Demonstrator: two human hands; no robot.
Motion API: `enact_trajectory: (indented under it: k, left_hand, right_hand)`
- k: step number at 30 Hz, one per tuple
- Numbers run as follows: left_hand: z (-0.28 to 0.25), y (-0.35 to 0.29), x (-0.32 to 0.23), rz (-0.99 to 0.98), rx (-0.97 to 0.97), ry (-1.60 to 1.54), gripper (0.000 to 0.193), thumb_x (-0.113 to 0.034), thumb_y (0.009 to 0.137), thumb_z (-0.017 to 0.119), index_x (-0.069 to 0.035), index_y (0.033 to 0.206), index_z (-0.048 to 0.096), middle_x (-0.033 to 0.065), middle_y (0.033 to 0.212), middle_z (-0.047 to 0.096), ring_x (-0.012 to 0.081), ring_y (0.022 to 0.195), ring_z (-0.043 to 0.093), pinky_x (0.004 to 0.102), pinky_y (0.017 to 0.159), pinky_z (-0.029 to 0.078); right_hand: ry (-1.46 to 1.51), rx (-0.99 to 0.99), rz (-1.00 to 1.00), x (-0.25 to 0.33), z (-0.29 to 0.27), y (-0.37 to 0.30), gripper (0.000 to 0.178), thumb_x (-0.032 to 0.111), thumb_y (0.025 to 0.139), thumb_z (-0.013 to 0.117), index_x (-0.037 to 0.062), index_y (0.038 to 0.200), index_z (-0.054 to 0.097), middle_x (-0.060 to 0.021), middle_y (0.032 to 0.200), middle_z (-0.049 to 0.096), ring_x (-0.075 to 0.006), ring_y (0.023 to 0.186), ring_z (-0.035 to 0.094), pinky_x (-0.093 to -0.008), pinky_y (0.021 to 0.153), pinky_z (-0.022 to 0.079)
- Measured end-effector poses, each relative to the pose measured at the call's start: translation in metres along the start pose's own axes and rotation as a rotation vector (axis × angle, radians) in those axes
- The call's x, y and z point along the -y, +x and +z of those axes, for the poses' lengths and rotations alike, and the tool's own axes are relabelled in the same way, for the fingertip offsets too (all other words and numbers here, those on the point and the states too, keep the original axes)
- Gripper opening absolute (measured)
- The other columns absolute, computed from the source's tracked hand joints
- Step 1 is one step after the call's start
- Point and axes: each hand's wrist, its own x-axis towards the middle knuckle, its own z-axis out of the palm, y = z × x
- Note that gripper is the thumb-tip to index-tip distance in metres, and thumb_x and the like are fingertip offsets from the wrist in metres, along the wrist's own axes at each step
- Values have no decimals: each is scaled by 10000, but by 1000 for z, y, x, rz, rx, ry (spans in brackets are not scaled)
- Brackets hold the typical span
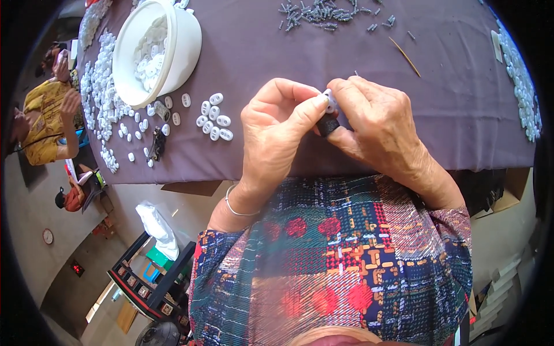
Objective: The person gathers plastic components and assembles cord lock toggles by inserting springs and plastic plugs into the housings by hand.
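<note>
Between the fingertips of both hands sits a small white oval plastic piece with two holes (330,105), resembling a cord lock. My left hand (270,124) pinches its left side with thumb and forefinger. From the other side, my right hand (381,115) closes on the same piece, its fingers curled. A black wrap (328,124) circles my right thumb near the tip. A tiny bit of metal (356,73) shows just above the right fingers; I cannot make out what it is. Left of my hands lies a small group of matching white two-hole pieces (214,120).
A white tub (187,55) with white pieces lies tilted at the left, beside a heap of loose pieces (98,86). Small metal springs (329,12) are piled at the far side. A thin brown stick (405,57) lies right of them. Other people (49,112) sit at the far left.
</note>
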Motion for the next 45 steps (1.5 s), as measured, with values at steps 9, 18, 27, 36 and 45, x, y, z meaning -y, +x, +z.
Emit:
enact_trajectory:
  k: [9, 18, 27, 36, 45]
  left_hand:
    - [1, -2, -7, 5, 11, 139, 109, -53, 812, 635, 22, 873, 585, 55, 786, 622, 84, 682, 574, 201, 587, 479]
    - [-5, -4, -8, -77, 23, 241, 141, -103, 817, 643, 24, 877, 640, 56, 773, 623, 92, 659, 579, 198, 577, 479]
    - [-5, -6, -6, -62, -13, 238, 131, -95, 813, 645, 25, 866, 639, 48, 764, 621, 89, 650, 575, 198, 583, 477]
    - [-3, -9, -4, -40, -6, 211, 111, -65, 815, 638, 30, 872, 628, 36, 774, 628, 72, 667, 566, 190, 605, 468]
    - [2, -12, 1, 11, -66, 151, 70, -33, 829, 613, 27, 865, 614, 15, 764, 617, 54, 683, 556, 174, 614, 456]
  right_hand:
    - [79, 35, -13, -2, -3, -3, 226, 63, 624, 638, -4, 812, 531, -119, 657, 525, -285, 582, 559, -350, 506, 456]
    - [126, 3, -41, -4, -2, -4, 206, 35, 584, 616, -2, 757, 510, -117, 625, 497, -285, 549, 537, -361, 479, 441]
    - [127, 39, -79, -5, 2, -5, 216, 33, 611, 641, 4, 769, 497, -106, 622, 490, -274, 543, 534, -346, 480, 446]
    - [113, 47, -87, -4, 5, -7, 222, 41, 637, 658, 3, 769, 484, -101, 613, 481, -257, 563, 549, -338, 494, 456]
    - [101, 56, -106, -3, 8, -7, 210, 40, 661, 648, -11, 776, 479, -101, 595, 466, -254, 532, 535, -337, 467, 442]
